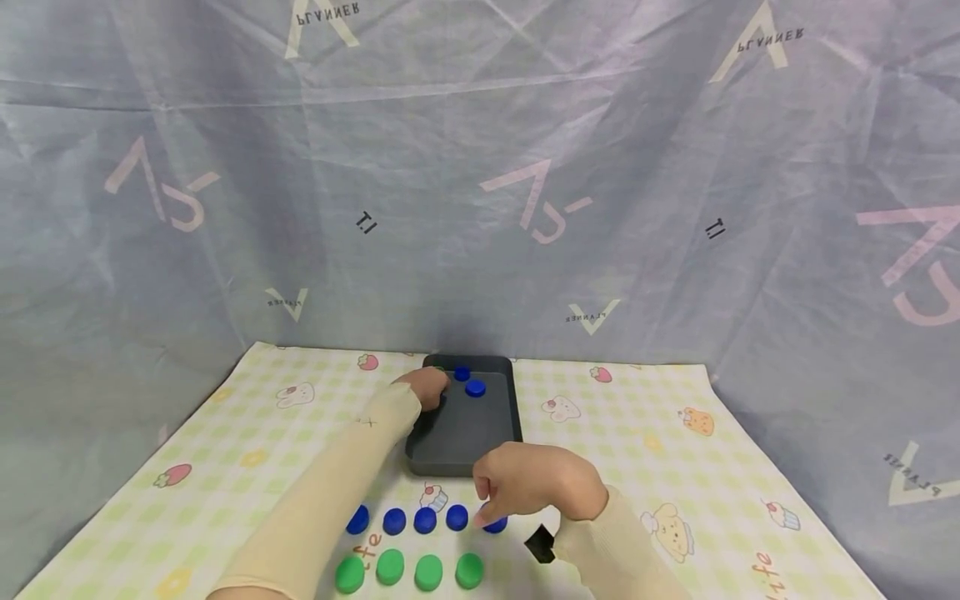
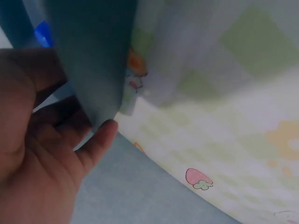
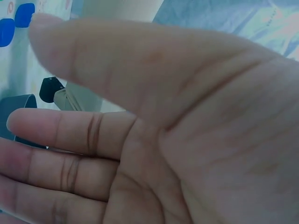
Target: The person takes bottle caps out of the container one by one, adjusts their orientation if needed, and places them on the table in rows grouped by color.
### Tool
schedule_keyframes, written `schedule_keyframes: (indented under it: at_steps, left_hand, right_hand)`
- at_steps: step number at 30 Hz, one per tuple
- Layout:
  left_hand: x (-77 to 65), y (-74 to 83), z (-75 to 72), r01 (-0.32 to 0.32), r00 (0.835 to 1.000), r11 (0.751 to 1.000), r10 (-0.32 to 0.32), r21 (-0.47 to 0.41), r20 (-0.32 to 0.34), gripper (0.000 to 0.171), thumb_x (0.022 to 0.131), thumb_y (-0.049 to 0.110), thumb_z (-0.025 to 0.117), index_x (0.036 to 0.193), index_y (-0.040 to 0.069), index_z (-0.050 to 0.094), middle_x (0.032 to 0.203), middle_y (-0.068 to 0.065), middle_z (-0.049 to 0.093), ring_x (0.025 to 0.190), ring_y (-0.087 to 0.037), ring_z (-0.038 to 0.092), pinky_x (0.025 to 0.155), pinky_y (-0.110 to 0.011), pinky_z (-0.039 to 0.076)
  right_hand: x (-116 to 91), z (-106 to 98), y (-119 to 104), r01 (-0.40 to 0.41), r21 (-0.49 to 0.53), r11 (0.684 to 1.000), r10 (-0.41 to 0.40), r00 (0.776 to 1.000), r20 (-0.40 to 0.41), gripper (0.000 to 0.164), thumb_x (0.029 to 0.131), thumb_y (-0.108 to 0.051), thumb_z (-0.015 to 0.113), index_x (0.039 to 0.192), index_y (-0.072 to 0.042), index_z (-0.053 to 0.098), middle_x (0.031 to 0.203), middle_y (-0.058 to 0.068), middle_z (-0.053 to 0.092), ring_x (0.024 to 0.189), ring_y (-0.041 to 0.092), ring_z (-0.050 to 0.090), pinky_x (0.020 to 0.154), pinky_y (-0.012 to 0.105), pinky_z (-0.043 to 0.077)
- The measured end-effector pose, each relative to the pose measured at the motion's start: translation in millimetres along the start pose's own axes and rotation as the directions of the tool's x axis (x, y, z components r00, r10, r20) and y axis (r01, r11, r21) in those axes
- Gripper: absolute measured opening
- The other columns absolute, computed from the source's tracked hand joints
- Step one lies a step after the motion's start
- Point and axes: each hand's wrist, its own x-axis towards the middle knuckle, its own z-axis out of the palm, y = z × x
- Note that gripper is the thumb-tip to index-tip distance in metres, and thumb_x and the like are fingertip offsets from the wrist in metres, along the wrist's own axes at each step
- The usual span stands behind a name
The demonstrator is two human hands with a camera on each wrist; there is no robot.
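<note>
In the head view, my left hand (image 1: pixel 427 388) reaches over the left side of a dark grey tray (image 1: pixel 468 467). A sliver of green shows just past its fingers; I cannot tell whether they hold it. In the left wrist view, the tray wall (image 2: pixel 96 60) hides part of this hand (image 2: pixel 46 140), and one fingertip is at the tray's corner. Inside the tray lie two blue caps, the nearer one (image 1: pixel 476 388) off the hand's right. My right hand (image 1: pixel 536 479) hovers over the rightmost blue cap (image 1: pixel 495 526), partly covering it, with thumb and fingers apart.
Several blue caps (image 1: pixel 425 521) form a row in front of the tray, with several green caps (image 1: pixel 428 572) in a nearer row. A small black piece (image 1: pixel 540 544) is beside the right cuff. Patterned cloth (image 1: pixel 600 417) covers the table; a grey curtain (image 1: pixel 450 275) hangs behind.
</note>
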Motion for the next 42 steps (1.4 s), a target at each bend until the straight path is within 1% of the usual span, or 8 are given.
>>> schedule_keyframes:
  at_steps: [11,16,19,25,31,35,39,42]
  left_hand:
    - [-10.1,1.5,4.4,0.050,0.999,0.999,-0.050,0.019,-0.003,0.034,0.096,0.000,0.057,0.066,0.014,0.053,0.070,-0.004,0.053,0.062,-0.018,0.044,0.061,-0.033,0.041]
    - [-13.9,-6.4,2.0,0.015,0.997,1.000,-0.016,-0.020,-0.071,0.023,0.094,-0.002,0.057,0.075,0.009,0.060,0.075,-0.003,0.051,0.067,-0.016,0.043,0.062,-0.032,0.040]
    - [-19.1,-11.1,-3.4,-0.039,0.985,0.998,0.029,-0.052,-0.169,0.012,0.090,-0.002,0.062,0.092,0.006,0.070,0.088,-0.005,0.056,0.076,-0.016,0.049,0.068,-0.033,0.045]
    - [-42.4,-10.1,-35.3,-0.133,0.936,0.959,0.038,-0.252,-0.350,0.029,0.090,0.005,0.066,0.119,0.003,0.069,0.114,-0.010,0.061,0.099,-0.022,0.059,0.088,-0.038,0.051]
    - [-90.3,9.3,-70.9,-0.299,0.881,0.810,0.031,-0.505,-0.472,0.027,0.095,0.013,0.067,0.121,0.013,0.063,0.104,-0.001,0.061,0.081,-0.018,0.057,0.075,-0.034,0.051]
    - [-129.4,23.2,-87.5,-0.410,0.822,0.763,0.072,-0.499,-0.565,0.021,0.093,0.015,0.072,0.110,0.016,0.060,0.092,0.001,0.060,0.076,-0.015,0.056,0.068,-0.032,0.051]
    - [-166.4,33.8,-90.3,-0.481,0.763,0.751,0.105,-0.452,-0.637,0.021,0.089,0.014,0.076,0.103,0.016,0.061,0.085,0.004,0.058,0.069,-0.014,0.054,0.062,-0.029,0.050]
    - [-190.1,38.6,-85.8,-0.538,0.699,0.730,0.106,-0.422,-0.707,0.024,0.087,0.011,0.078,0.104,0.015,0.063,0.084,0.005,0.057,0.069,-0.012,0.052,0.060,-0.028,0.048]
  right_hand:
    - [6,2,-6,0.049,-0.008,0.999,-0.049,0.999,0.010,0.020,0.092,-0.040,0.071,0.085,-0.023,0.063,0.079,-0.016,0.058,0.067,0.005,0.053,0.064,0.023,0.046]
    - [6,2,-8,0.036,0.004,0.999,-0.036,0.999,0.018,0.020,0.092,-0.041,0.071,0.086,-0.023,0.063,0.081,-0.015,0.058,0.068,0.005,0.054,0.064,0.024,0.046]
    - [6,3,-9,0.033,0.018,0.999,-0.033,0.999,0.029,0.019,0.092,-0.041,0.070,0.089,-0.023,0.064,0.083,-0.015,0.059,0.070,0.005,0.055,0.066,0.025,0.047]
    - [6,4,-9,0.014,0.012,1.000,-0.015,0.999,0.047,0.019,0.093,-0.043,0.069,0.093,-0.024,0.064,0.086,-0.015,0.060,0.074,0.005,0.055,0.069,0.025,0.048]
    - [6,6,-9,0.006,0.036,0.999,-0.009,0.996,0.086,0.020,0.093,-0.044,0.068,0.096,-0.025,0.065,0.089,-0.014,0.060,0.077,0.004,0.056,0.070,0.026,0.049]
    - [5,5,-8,0.006,0.046,0.999,-0.009,0.997,0.073,0.020,0.093,-0.043,0.068,0.099,-0.024,0.065,0.090,-0.014,0.061,0.078,0.003,0.056,0.071,0.026,0.049]
    - [5,6,-9,0.010,0.063,0.998,-0.015,0.997,0.073,0.020,0.093,-0.043,0.068,0.100,-0.024,0.066,0.090,-0.014,0.061,0.077,0.003,0.056,0.070,0.026,0.049]
    - [4,6,-10,0.015,0.072,0.997,-0.021,0.996,0.081,0.021,0.094,-0.041,0.068,0.103,-0.023,0.066,0.089,-0.013,0.062,0.077,0.003,0.057,0.070,0.025,0.049]
